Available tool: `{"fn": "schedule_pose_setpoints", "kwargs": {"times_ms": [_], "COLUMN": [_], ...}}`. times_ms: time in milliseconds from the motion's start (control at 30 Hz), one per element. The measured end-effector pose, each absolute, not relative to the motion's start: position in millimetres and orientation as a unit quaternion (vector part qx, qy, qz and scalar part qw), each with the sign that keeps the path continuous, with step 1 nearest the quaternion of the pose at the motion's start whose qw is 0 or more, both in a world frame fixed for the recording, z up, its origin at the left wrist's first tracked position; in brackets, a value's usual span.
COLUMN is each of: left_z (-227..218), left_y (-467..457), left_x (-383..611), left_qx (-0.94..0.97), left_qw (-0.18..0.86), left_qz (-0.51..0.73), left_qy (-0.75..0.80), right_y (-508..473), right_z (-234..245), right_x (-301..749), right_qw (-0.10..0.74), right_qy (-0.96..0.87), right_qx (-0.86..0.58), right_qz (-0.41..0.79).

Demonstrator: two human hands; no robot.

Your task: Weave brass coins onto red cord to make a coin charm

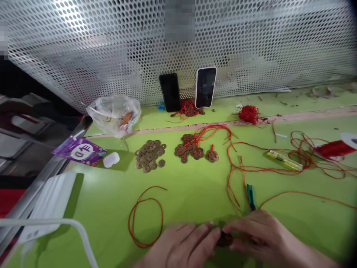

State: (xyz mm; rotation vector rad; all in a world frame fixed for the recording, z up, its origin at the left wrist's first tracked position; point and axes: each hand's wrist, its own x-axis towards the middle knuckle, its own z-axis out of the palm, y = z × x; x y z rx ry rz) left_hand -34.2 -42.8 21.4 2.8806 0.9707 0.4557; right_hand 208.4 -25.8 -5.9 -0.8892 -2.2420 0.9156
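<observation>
At the front edge of the view, my left hand (pixel 185 242) and my right hand (pixel 260 232) meet, fingers closed around a small dark bunch of coins (pixel 224 240). The bunch is partly hidden by my fingers and blurred. A bit of red cord shows under my right fingers. Beyond my right hand lies a green snipping tool (pixel 250 197), its near end close to my knuckles. To the left of my left hand, a loop of red cord (pixel 162 216) rests on the green table. Further back sit loose holed coins (pixel 150 154) and coin clusters tied with red cord (pixel 191 147).
One finished-looking coin knot (pixel 212 154) lies apart. Red cord trails rightward to a spool (pixel 333 149) beside a yellow lighter-like stick (pixel 283 160). Two phones (pixel 170 93) lean on the perforated panel. A plastic bag (pixel 115 113), purple packet (pixel 80 149) and white case (pixel 111 160) stand left.
</observation>
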Motion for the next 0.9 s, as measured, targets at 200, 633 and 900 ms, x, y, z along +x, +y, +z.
{"fn": "schedule_pose_setpoints", "kwargs": {"times_ms": [200,633,900], "left_z": [19,22,18], "left_y": [-33,-31,-23], "left_x": [-28,62,89], "left_qx": [0.934,0.901,0.852], "left_qw": [0.025,0.084,0.285], "left_qz": [0.197,0.219,0.095], "left_qy": [0.298,0.365,0.428], "right_y": [-25,-21,-23], "right_z": [-7,4,3], "right_x": [220,280,289], "right_qw": [0.266,0.304,0.333], "right_qy": [-0.83,-0.847,-0.862], "right_qx": [-0.347,-0.335,-0.301], "right_qz": [0.347,0.28,0.235]}}
